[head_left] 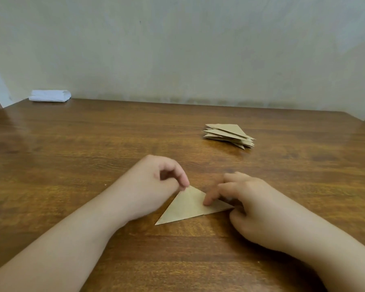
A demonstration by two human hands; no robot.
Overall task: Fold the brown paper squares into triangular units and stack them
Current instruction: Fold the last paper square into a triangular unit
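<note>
Already you have a good share of the work behind you: a stack of folded triangles (229, 135) sits on the wooden table (93, 144), well apart from your hands, toward the far right. Its layers are fanned a little unevenly, so I judge several units finished, though the exact count is hard to read.

Right now one more brown paper triangle (190, 205) lies flat on the table just in front of you. Your left hand (156, 182) has its fingers curled and pinches the upper corner of that triangle. Your right hand (247, 199) rests at the right-hand corner, with a fingertip pressing down on the paper's surface and the other fingers bent near the tip; whether they grip the edge I cannot tell.

No unfolded squares show anywhere, so this may be the last piece, or the supply lies out of view. What remains, I judge, is finishing this unit and adding it to the pile.

A folded white cloth (50, 95) lies at the far left edge.
</note>
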